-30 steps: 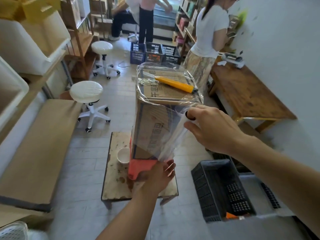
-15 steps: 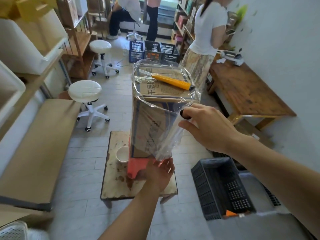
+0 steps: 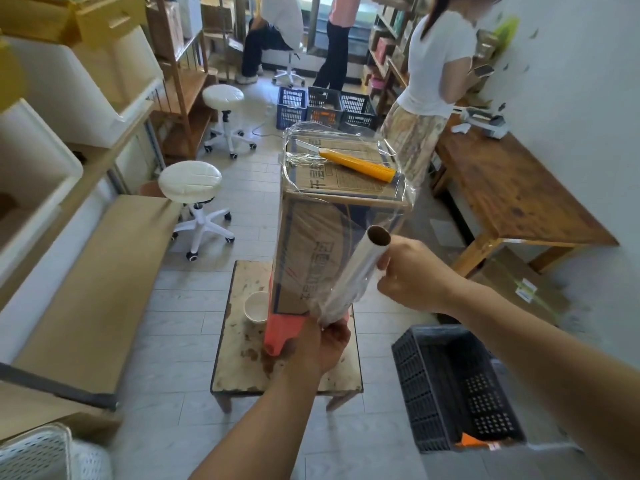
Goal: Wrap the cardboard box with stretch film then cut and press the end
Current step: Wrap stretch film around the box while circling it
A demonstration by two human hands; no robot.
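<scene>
A tall cardboard box [image 3: 311, 251] with blue print stands upright on a red block [image 3: 282, 329] on a small worn wooden table [image 3: 242, 368]. Clear stretch film covers its top and near sides. A yellow-handled knife [image 3: 356, 164] lies on the box top, under the film. My right hand [image 3: 412, 271] grips the upper end of the stretch film roll [image 3: 356, 271], which tilts in front of the box's right corner. My left hand [image 3: 318, 344] holds the roll's lower end by the table.
A white paper cup [image 3: 255, 306] sits on the table left of the box. A black crate [image 3: 457, 386] stands on the floor to the right, a wooden bench table [image 3: 512, 188] beyond it. White stools [image 3: 190, 181] and shelving stand left. A person [image 3: 433, 81] stands behind the box.
The roll has swung out from the box's front toward its right corner, and its open cardboard core now shows. My right hand moved right and down; the view tilted.
</scene>
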